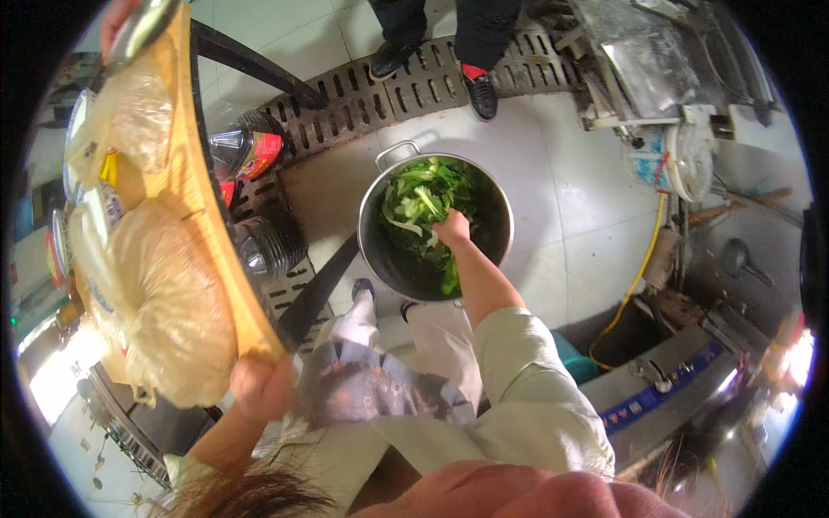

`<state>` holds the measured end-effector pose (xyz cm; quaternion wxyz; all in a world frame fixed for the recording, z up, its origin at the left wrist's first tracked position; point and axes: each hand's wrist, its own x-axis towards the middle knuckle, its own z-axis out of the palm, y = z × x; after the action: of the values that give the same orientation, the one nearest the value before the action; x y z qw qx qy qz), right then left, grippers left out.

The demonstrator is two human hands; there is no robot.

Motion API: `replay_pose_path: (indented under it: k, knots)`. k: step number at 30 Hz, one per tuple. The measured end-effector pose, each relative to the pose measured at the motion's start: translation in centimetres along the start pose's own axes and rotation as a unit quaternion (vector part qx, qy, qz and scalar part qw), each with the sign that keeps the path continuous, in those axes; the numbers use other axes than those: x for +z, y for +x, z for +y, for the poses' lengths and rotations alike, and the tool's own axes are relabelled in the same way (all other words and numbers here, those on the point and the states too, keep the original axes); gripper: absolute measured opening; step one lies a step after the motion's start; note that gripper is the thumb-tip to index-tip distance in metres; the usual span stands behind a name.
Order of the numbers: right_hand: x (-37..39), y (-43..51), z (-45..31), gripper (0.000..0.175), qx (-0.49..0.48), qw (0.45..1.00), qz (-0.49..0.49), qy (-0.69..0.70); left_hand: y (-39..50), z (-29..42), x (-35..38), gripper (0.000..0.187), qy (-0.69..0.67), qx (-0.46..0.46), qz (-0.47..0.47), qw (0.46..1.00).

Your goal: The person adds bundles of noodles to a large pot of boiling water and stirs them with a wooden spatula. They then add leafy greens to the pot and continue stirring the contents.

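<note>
A large two-handled metal pot (502,213) stands on the tiled floor before me, with chopped leafy greens (421,194) inside. My right hand (453,228) reaches down into it, its fingers closed on some of the greens; the fingertips are hidden among the leaves. Over at the left, my left hand (262,382) grips the near corner of a wooden tabletop (249,311), slightly blurred. Close to that hand, a tied, bulging plastic bag (171,304) rests on the tabletop.
A person's black shoes (480,94) stand on the slotted drain grate (414,84) beyond the pot. Plastic jugs (249,152) sit beneath the tabletop. At the right are a hanging white bucket (690,162), a yellow hose (638,285) and a metal stove counter (667,382).
</note>
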<state>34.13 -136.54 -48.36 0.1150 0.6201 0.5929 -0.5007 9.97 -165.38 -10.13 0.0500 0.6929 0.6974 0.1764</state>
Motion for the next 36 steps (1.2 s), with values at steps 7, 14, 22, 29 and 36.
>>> replay_pose_path:
  k: [7, 14, 22, 29, 36]
  knots:
    - [-1.4, -9.6, -0.2, 0.046, 0.027, 0.981, 0.141, 0.131, 2.4, 0.8, -1.0, 0.026, 0.059, 0.031, -0.018, 0.998]
    - [-3.4, -14.9, -1.9, 0.042, 0.043, 0.947, 0.145, 0.284, 3.0, 1.1, -2.5, 0.028, -0.024, 0.051, -0.060, 0.997]
    - [-5.9, -21.6, -5.9, 0.036, 0.050, 0.944, 0.167, 0.281, 3.8, 0.7, -3.6, 0.027, -0.098, 0.106, -0.051, 0.988]
    - [-5.9, -27.1, -8.2, 0.031, 0.040, 0.881, 0.137, 0.452, 3.5, 0.5, -3.3, 0.028, -0.125, 0.131, 0.000, 0.983]
    - [-10.0, -40.7, -12.7, 0.031, -0.017, 0.796, 0.123, 0.592, 3.0, 0.6, -3.6, 0.022, -0.094, 0.129, -0.036, 0.987]
